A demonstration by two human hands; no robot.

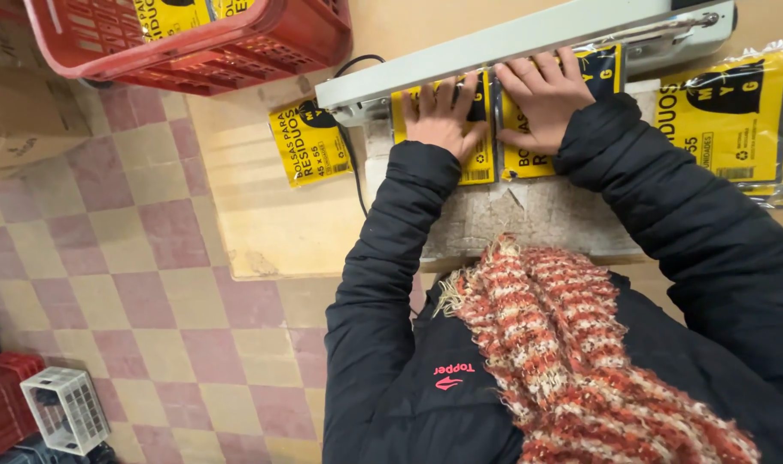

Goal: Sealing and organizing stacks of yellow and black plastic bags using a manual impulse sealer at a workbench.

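Observation:
My left hand (443,120) lies flat on a yellow-and-black packet (479,159) whose top edge sits under the long grey bar of a heat sealer (511,39). My right hand (542,99) presses a second yellow-and-black packet (606,73) beside it, fingers spread toward the sealer bar. Both packets rest on a rough grey pad (529,219) on the wooden table (271,215). I wear a black jacket and a red-and-white knitted scarf.
A loose yellow packet (310,142) lies left of the sealer beside its black cable (354,167). More yellow packets (735,116) are stacked at the right. A red crate (262,43) holds packets at the top left. A white crate (65,408) stands on the checkered floor.

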